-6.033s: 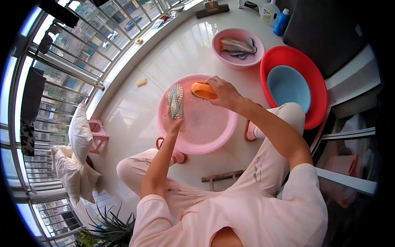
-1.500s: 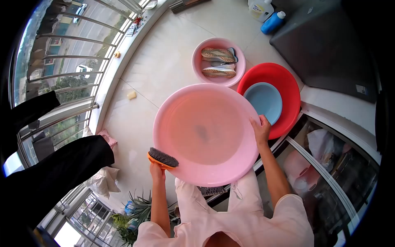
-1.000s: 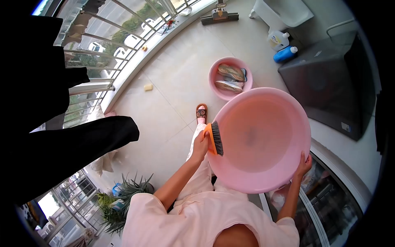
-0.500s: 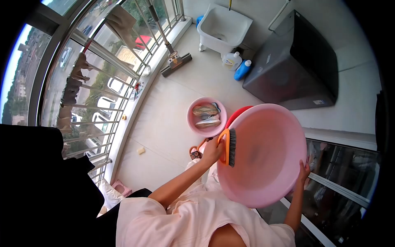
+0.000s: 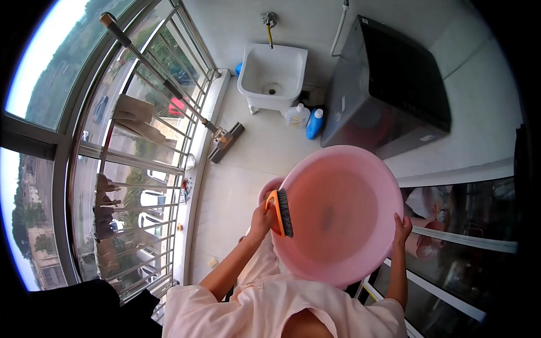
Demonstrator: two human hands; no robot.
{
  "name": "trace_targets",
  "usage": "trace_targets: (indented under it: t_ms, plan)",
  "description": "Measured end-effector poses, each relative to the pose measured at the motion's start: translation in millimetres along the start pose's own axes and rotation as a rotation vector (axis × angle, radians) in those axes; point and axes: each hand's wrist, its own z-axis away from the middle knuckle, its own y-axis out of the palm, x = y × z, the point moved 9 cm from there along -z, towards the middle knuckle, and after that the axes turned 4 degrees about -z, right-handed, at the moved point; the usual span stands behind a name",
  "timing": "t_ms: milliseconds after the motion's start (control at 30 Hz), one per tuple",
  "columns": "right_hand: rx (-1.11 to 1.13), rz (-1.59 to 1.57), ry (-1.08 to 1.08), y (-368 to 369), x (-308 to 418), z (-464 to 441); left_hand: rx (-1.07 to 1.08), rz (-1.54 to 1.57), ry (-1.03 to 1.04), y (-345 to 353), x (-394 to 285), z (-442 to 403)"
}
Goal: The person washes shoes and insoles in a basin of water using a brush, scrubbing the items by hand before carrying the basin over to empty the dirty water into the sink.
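Note:
A large pink basin (image 5: 352,180) is held up in front of my body, its hollow facing me. Deep inside it is a blurry dark patch. My right hand (image 5: 402,228) grips the basin's right rim. At the left rim, my left hand (image 5: 261,221) is closed round the orange handle of a scrubbing brush (image 5: 285,213) with dark grey bristles, which point into the basin. Whether my left fingers also clasp the rim is hidden. Behind the large basin, a smaller pink basin (image 5: 269,185) shows only part of its edge.
A white utility sink (image 5: 273,70) with a tap stands by the far wall. Next to it are a clear bottle (image 5: 297,115), a blue bottle (image 5: 315,124) and a dark washing machine (image 5: 389,84). A floor mop (image 5: 226,142) leans on the left railing. Glass doors (image 5: 456,225) flank my right.
My view has tilted up toward the sink and tap. The large basin now covers most of the small basin, its shoes and the red basin. Both hands keep their grips.

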Motion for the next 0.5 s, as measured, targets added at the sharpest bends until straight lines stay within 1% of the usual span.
trace_targets:
  t_ms: [67, 100, 133, 167, 200, 267, 333, 467, 500]
  plan:
    - [0.008, -0.021, -0.021, 30, 32, -12, 0.000, 0.066, -0.009, -21, -15, -17]
    - [0.019, -0.022, -0.036, 46, 54, -16, -0.032, 0.046, -0.040, -33, -22, -23]
    - [0.028, -0.026, -0.046, 59, 68, -17, -0.095, -0.062, 0.020, -49, -45, -28]
    - [0.053, 0.006, 0.003, 70, 61, -26, -0.066, 0.036, -0.012, -56, -37, -43]
    - [0.047, 0.007, -0.006, 83, 68, -28, -0.031, 0.134, -0.040, -62, -27, -61]
    - [0.032, 0.023, -0.019, 113, 99, -29, -0.075, 0.073, 0.006, -89, -35, -94]
    - [0.001, 0.027, -0.001, 140, 102, -29, -0.033, 0.096, -0.014, -110, -38, -127]
    - [-0.030, 0.105, 0.080, 209, 123, -22, -0.011, -0.046, 0.024, -163, -51, -201]
    - [-0.047, 0.074, 0.092, 229, 131, -18, 0.002, -0.062, 0.030, -179, -46, -219]
